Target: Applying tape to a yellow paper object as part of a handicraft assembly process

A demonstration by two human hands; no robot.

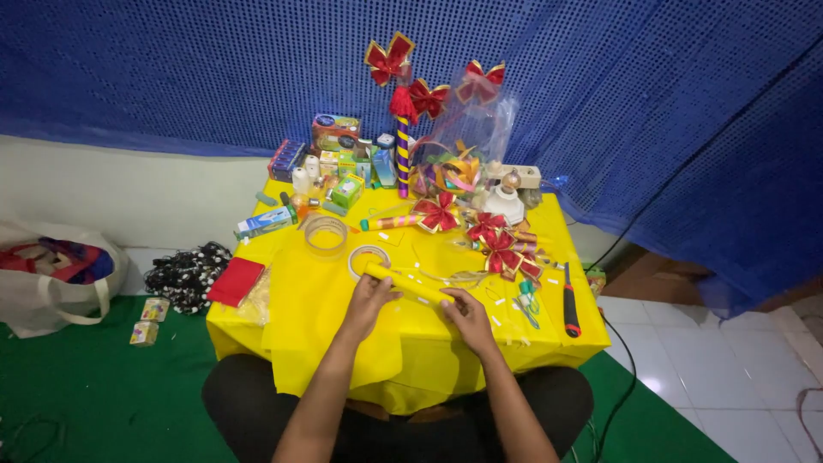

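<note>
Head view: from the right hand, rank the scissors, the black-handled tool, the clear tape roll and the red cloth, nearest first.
From the right hand:
1. Scissors, just to its right.
2. Black-handled tool, further right, near the table edge.
3. Clear tape roll, up and left, beyond the left hand.
4. Red cloth, at the far left edge.

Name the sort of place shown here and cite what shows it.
Probably a home craft corner: a low yellow-covered table crowded with red ribbon bows, tape rolls and scissors, on a green floor mat.
</note>
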